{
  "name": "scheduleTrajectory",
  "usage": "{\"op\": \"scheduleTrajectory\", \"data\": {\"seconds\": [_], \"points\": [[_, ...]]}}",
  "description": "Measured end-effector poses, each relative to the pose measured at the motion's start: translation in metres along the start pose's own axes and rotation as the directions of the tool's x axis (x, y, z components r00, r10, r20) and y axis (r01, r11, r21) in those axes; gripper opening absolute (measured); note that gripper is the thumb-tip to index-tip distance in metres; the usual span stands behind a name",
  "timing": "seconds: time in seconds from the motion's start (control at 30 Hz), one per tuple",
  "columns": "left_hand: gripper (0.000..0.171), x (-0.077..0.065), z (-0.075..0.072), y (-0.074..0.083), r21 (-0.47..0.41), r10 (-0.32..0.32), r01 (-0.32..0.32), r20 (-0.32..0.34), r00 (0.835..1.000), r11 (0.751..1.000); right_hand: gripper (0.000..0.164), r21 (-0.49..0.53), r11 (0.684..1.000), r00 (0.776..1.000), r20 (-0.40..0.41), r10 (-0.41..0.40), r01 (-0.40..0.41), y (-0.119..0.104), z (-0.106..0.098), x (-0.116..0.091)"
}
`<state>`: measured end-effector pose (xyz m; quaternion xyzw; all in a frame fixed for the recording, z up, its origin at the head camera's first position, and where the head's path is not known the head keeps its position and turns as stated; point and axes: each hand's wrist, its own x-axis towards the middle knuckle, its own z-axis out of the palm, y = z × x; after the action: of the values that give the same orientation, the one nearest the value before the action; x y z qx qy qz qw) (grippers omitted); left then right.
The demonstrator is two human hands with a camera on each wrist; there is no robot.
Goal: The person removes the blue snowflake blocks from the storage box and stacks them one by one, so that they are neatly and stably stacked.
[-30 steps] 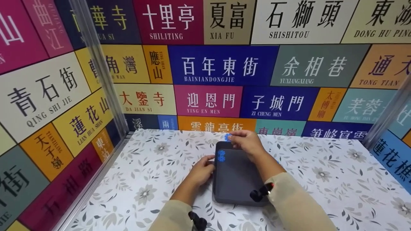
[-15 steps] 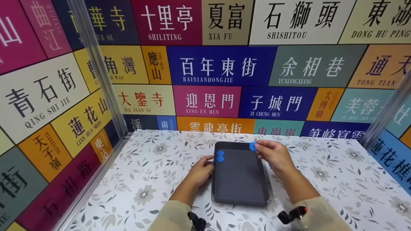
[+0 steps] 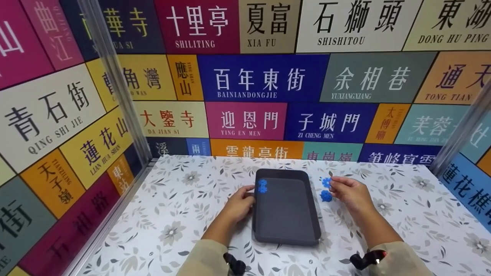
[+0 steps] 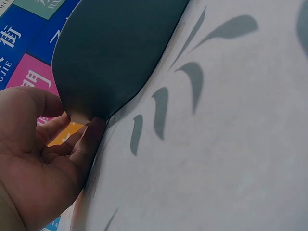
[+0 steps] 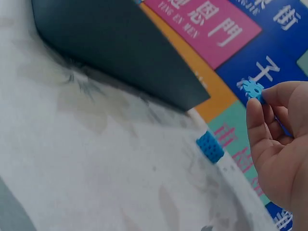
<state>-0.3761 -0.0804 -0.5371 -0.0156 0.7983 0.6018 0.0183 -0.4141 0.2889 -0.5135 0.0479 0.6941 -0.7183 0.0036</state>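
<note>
In the head view my right hand (image 3: 353,192) pinches a blue notched disc (image 3: 327,182) between thumb and fingertips, right of the dark grey tray (image 3: 287,240). The disc (image 5: 253,90) shows a gear-like rim and a centre hole in the right wrist view. Just below it on the table lies a knobbly blue piece (image 3: 325,196), whose kind is unclear. Two small blue flower-shaped discs (image 3: 262,189) lie inside the tray at its far left corner. At the tray's left side my left hand (image 3: 239,205) holds its edge, with thumb and fingers at the wall (image 4: 115,53) in the left wrist view.
A white tablecloth with grey flowers and leaves (image 3: 172,234) covers the table. Behind it stands a wall of coloured panels with lettering (image 3: 264,78). Clear vertical strips (image 3: 119,84) run along the left corner.
My right hand has moved right from the tray's far edge, carrying the disc past the tray's right side. The knobbly blue piece has come into sight. My left hand stays at the tray.
</note>
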Motion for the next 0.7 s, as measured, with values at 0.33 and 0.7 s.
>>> {"op": "scheduleTrajectory", "data": {"seconds": [0.33, 0.7], "points": [[0.059, 0.001, 0.0, -0.001, -0.024, 0.015, -0.015, 0.009, 1.0, 1.0, 0.035, -0.149, 0.985, 0.996, -0.039, 0.077, -0.082, 0.02, -0.014, 0.01], [0.059, 0.0, 0.0, -0.001, -0.014, 0.02, -0.02, 0.014, 1.0, 1.0, 0.037, -0.186, 0.98, 0.998, -0.021, 0.065, -0.068, 0.026, -0.016, 0.013]]}}
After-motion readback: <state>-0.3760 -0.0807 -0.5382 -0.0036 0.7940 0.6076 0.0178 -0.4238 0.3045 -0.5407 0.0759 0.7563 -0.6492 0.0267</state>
